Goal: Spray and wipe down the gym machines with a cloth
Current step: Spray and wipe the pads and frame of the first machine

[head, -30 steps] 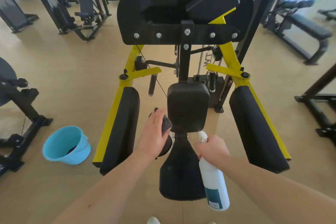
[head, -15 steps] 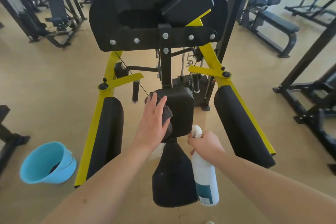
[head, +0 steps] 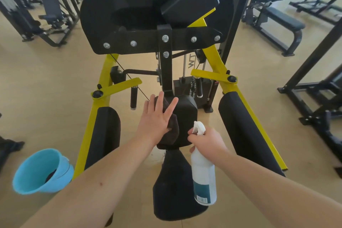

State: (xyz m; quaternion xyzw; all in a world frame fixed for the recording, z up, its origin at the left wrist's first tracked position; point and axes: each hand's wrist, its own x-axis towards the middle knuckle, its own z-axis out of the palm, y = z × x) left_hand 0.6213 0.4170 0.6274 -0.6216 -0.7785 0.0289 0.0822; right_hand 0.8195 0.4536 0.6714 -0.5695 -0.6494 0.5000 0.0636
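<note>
a blue bucket [head: 33, 170] is seen on the tan floor [head: 46, 79] at far left, something dark lying inside it, just beside the yellow frame [head: 87, 127] of a gym machine. a long black side pad [head: 105, 135] is carried on that frame. at centre, a dark cloth [head: 171, 131] is pressed flat against the left edge of the machine's square black pad [head: 186, 114] by the left hand [head: 157, 118], whose fingers are held straight and spread, nothing being clenched. below it, a tapered black seat pad [head: 172, 190] is shown. just to the right, a white spray bottle [head: 203, 177] with a teal label is grasped at the neck by the right hand [head: 208, 141], fingers curled round it under the trigger head, the nozzle turned toward the square pad and the bottle's body hung in front of the seat pad. a second long pad [head: 246, 131] is mounted on the right side. black benches [head: 277, 16] are ranged beyond at far right
</note>
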